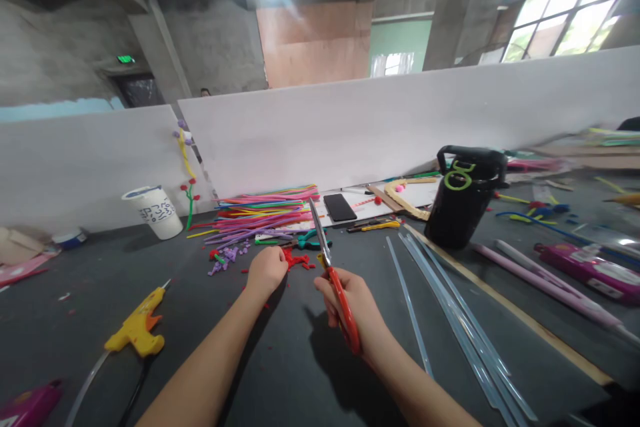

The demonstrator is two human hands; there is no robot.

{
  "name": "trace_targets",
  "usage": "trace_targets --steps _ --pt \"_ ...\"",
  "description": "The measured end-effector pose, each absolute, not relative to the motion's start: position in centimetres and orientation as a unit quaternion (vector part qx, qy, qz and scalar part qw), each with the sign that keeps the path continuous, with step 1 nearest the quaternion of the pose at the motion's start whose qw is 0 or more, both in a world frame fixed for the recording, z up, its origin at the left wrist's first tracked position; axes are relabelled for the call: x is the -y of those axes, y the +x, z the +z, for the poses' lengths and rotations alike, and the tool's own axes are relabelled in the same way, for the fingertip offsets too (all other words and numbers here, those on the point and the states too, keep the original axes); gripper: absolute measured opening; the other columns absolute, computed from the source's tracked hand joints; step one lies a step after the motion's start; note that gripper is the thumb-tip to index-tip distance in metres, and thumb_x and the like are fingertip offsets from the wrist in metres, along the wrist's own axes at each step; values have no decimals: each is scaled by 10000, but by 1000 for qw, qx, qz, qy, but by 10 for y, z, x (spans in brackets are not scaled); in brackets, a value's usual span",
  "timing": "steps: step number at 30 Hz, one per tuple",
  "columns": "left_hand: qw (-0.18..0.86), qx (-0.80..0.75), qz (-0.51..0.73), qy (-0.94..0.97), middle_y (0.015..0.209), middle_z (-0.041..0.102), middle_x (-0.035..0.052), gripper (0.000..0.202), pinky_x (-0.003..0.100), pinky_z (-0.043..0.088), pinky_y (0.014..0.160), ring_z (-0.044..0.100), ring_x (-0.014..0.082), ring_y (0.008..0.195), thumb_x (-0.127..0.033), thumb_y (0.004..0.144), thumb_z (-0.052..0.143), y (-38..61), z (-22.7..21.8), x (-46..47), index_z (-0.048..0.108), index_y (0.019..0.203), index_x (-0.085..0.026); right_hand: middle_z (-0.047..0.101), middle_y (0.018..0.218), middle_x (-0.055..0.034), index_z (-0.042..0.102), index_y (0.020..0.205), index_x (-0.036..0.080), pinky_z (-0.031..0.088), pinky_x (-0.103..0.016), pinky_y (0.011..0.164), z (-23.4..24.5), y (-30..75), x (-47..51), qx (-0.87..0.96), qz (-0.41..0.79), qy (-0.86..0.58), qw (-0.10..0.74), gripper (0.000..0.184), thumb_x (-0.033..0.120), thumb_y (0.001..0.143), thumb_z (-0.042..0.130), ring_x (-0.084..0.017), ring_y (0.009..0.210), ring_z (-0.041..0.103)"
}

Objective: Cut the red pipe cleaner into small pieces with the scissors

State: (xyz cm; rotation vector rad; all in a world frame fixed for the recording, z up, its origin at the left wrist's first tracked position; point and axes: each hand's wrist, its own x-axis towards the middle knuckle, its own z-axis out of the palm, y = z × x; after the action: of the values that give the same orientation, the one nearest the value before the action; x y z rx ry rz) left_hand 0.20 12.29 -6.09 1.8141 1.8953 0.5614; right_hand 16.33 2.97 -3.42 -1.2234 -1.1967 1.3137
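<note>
- Grips red-handled scissors (pixel 336 283) in the right hand (pixel 353 307), fingers clamped on the handles, over the middle of the dark bench (pixel 75 280); blades close together, pointing up and away.
- Rests the left hand (pixel 267 270) on the bench just left of the blades, fingers curled together in a fist; cannot tell whether anything sits inside it.
- Just past that fist, a red pipe-cleaner piece (pixel 297 258); purple scraps (pixel 227 257) to its left.
- Further back, a flat bundle of coloured pipe cleaners (pixel 265 210), with a black phone (pixel 339 207) just beside it.
- To the right, a black jug (pixel 463 207), upright, lid on, green ring at the handle; contents hidden.
- At far left, a white paper cup (pixel 155 211), tilted; inside out of sight.
- Between jug and right forearm, clear glue sticks (pixel 450 320) flat on the bench.
- At lower left, a yellow glue gun (pixel 137 330) on its side.
</note>
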Motion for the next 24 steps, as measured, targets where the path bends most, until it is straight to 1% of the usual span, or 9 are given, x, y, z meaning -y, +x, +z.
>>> trace_targets --steps 3,7,9,11,12,15,17,20,24 --pt "284 -678 246 631 1088 530 78 293 396 460 739 545 194 899 -269 803 478 -3 -56 -123 498 1074 -162 355 307 109 382 547 198 252 -160 291 -34 165 -30 492 535 -500 471 195 307 667 489 -54 248 354" --pt "394 -635 315 585 1039 551 72 282 381 472 703 561 181 849 -275 806 473 -11 -44 -114 503 1055 -147 344 305 110 390 560 194 261 -157 295 -33 165 -31 495 534 -499 470 188 312 671 485 -51 250 354" --pt "453 -600 349 559 948 585 61 251 342 476 667 574 156 773 -271 796 488 -13 -38 -101 530 1000 -131 342 303 111 400 571 193 252 -154 289 -32 164 -31 498 533 -501 466 176 310 675 480 -50 246 349" --pt "504 -564 383 530 806 619 55 214 264 461 642 574 114 667 -222 733 567 -13 -32 -84 569 915 -110 345 304 110 403 568 192 244 -152 282 -32 164 -30 502 532 -504 459 171 301 674 480 -50 245 348" --pt "525 -549 399 515 766 624 51 200 233 451 624 566 97 625 -209 699 599 -13 -30 -74 584 874 -113 348 306 110 406 565 191 247 -151 280 -32 163 -30 504 532 -506 455 167 294 674 481 -50 247 349" --pt "581 -515 415 474 678 619 33 146 191 425 558 536 67 533 -213 656 628 -8 -26 -47 604 773 -128 351 311 110 428 569 187 262 -151 277 -32 161 -29 510 535 -511 439 145 277 667 488 -52 250 348" --pt "609 -499 411 459 638 615 30 134 179 406 524 528 66 510 -217 642 639 -2 -25 -33 615 737 -125 356 317 109 453 584 181 263 -149 276 -31 159 -27 514 538 -513 428 124 267 661 499 -53 257 351" --pt "632 -479 405 455 588 605 26 122 188 386 493 524 83 496 -228 620 657 6 -23 -19 616 672 -126 382 345 100 489 611 170 266 -146 285 -27 156 -22 524 548 -503 415 99 255 656 511 -51 279 363" --pt "613 -481 385 494 508 565 8 122 210 370 470 481 91 454 -225 589 667 12 -20 -11 606 572 -121 382 351 98 498 604 166 261 -140 299 -21 154 -15 542 562 -479 401 59 207 646 501 -44 295 354"
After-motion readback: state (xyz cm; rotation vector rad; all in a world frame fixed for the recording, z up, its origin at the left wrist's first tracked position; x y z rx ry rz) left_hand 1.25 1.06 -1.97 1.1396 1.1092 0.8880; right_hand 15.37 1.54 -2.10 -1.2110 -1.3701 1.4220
